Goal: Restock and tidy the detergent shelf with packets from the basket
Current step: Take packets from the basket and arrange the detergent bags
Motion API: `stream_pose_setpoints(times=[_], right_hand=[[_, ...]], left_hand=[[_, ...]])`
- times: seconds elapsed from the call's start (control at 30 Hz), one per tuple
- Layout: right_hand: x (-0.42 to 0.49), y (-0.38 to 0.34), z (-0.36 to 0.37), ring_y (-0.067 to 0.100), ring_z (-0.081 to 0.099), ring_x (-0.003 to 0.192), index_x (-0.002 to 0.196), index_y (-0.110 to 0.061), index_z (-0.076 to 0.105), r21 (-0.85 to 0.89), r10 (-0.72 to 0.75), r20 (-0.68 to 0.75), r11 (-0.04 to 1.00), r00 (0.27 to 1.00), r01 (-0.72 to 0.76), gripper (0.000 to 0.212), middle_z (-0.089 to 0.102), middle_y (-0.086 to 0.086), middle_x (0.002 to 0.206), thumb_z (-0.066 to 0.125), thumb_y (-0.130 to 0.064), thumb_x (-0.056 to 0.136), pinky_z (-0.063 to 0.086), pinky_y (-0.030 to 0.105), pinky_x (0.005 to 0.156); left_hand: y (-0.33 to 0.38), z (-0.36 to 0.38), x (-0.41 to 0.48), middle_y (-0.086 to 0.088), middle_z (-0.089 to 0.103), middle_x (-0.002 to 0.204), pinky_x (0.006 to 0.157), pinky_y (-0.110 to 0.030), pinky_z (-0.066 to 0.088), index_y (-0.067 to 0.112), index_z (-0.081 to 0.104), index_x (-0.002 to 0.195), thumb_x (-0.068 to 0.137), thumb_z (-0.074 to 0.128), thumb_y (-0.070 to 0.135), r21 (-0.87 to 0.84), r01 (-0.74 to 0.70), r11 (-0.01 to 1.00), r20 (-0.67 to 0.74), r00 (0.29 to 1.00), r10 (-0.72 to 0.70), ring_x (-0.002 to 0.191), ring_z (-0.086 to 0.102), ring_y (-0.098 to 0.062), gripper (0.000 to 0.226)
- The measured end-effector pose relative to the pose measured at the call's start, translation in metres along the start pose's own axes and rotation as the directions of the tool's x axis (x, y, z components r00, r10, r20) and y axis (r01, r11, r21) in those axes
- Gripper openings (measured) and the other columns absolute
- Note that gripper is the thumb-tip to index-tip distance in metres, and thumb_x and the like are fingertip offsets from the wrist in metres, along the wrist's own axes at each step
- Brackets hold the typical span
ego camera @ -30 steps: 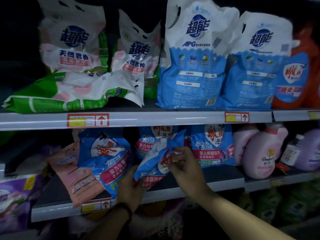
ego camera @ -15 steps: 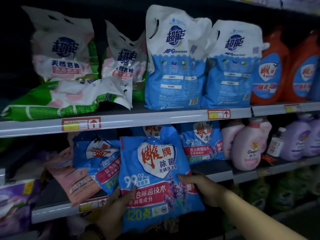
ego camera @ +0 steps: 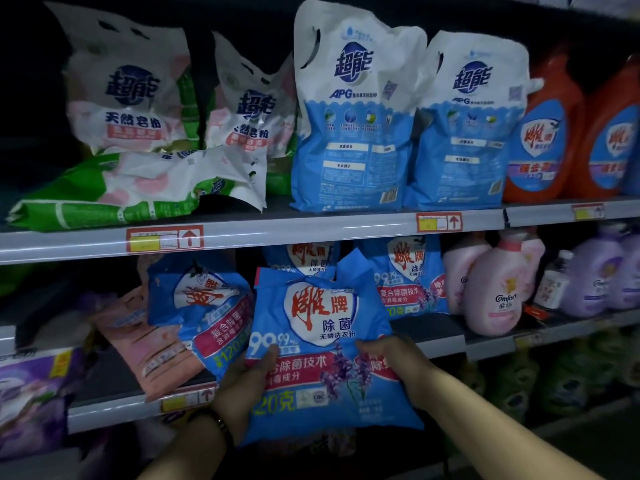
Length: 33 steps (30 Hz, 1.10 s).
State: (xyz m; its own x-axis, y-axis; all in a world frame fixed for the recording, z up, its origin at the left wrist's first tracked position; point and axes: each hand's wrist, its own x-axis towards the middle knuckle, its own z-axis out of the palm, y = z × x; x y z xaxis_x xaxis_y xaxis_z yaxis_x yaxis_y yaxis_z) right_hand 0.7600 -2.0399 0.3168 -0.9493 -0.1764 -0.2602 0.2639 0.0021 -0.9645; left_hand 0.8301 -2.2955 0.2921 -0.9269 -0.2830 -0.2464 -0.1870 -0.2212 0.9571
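Note:
I hold a blue detergent packet [ego camera: 320, 344] with red characters and a lavender print upright in front of the lower shelf [ego camera: 114, 403]. My left hand [ego camera: 247, 379] grips its lower left edge and my right hand [ego camera: 394, 358] grips its right side. Behind it, more blue packets [ego camera: 407, 278] of the same kind stand on that shelf, and another blue packet [ego camera: 204, 306] leans crumpled to the left. The basket is out of view.
A pink flat packet [ego camera: 152, 348] lies left of the blue ones. Pink bottles [ego camera: 495, 289] and purple bottles [ego camera: 595, 282] stand to the right. The upper shelf [ego camera: 311, 233] carries green-white bags [ego camera: 138, 188], tall blue-white pouches [ego camera: 353, 116] and orange jugs [ego camera: 543, 133].
The blue packet, earlier tilted edge-on at the shelf, has been turned to face me and pulled a little out and down. The view has shifted rightward.

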Motion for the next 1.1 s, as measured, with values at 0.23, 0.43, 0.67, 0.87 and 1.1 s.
stream_pose_setpoints(times=[0.23,0.43,0.67,0.87,1.1], right_hand=[[0.044,0.001,-0.003,0.045,0.076,0.106,0.120,-0.002,0.076,0.015,-0.011,0.161,1.000,0.987,0.009,0.037,0.078,0.024,0.116,0.081,-0.002,0.084,0.059,0.058,0.097],[0.095,0.006,0.001,0.035,0.077,0.104,0.116,-0.010,0.077,-0.114,-0.123,0.035,0.985,0.992,0.126,0.035,0.082,0.011,0.109,0.083,0.001,0.083,0.058,0.058,0.101],[0.150,0.007,0.006,0.022,0.074,0.110,0.120,-0.025,0.070,-0.183,-0.256,-0.020,0.951,0.966,0.248,0.043,0.079,0.001,0.114,0.083,0.000,0.087,0.060,0.041,0.096],[0.202,-0.007,0.007,0.013,0.070,0.107,0.123,-0.023,0.066,-0.281,-0.357,-0.041,0.900,0.933,0.333,0.035,0.075,-0.004,0.115,0.077,-0.006,0.095,0.057,0.042,0.102],[0.232,0.026,0.018,0.030,0.068,0.110,0.135,-0.017,0.047,-0.702,-0.356,-0.148,0.695,0.923,0.155,0.067,0.069,0.008,0.123,0.087,-0.010,0.081,0.059,0.039,0.091]], left_hand=[[0.003,-0.002,0.044,-0.013,0.082,0.093,0.090,-0.057,0.061,0.013,0.076,0.109,0.095,0.072,0.044,-0.041,-0.077,0.996,-0.153,0.986,0.070,0.090,0.078,-0.038,0.034],[0.001,-0.004,0.082,-0.005,0.077,0.125,0.102,-0.054,0.056,0.023,0.065,0.136,0.075,0.092,0.008,0.063,-0.221,0.973,0.213,0.956,0.203,0.114,0.074,-0.031,0.068],[0.010,0.005,0.151,-0.001,0.076,0.125,0.093,-0.032,0.063,0.020,0.063,0.138,0.080,0.086,-0.001,0.214,-0.314,0.925,0.177,0.944,0.279,0.108,0.075,-0.011,0.066],[0.006,0.026,0.209,-0.001,0.075,0.119,0.083,-0.024,0.062,0.010,0.062,0.133,0.080,0.082,-0.011,0.224,-0.396,0.890,0.056,0.917,0.394,0.106,0.074,-0.014,0.060],[-0.014,0.050,0.211,-0.014,0.054,0.142,0.107,-0.049,0.049,0.017,0.035,0.152,0.081,0.078,-0.003,0.582,-0.286,0.761,-0.196,0.859,0.473,0.126,0.056,-0.037,0.085]])
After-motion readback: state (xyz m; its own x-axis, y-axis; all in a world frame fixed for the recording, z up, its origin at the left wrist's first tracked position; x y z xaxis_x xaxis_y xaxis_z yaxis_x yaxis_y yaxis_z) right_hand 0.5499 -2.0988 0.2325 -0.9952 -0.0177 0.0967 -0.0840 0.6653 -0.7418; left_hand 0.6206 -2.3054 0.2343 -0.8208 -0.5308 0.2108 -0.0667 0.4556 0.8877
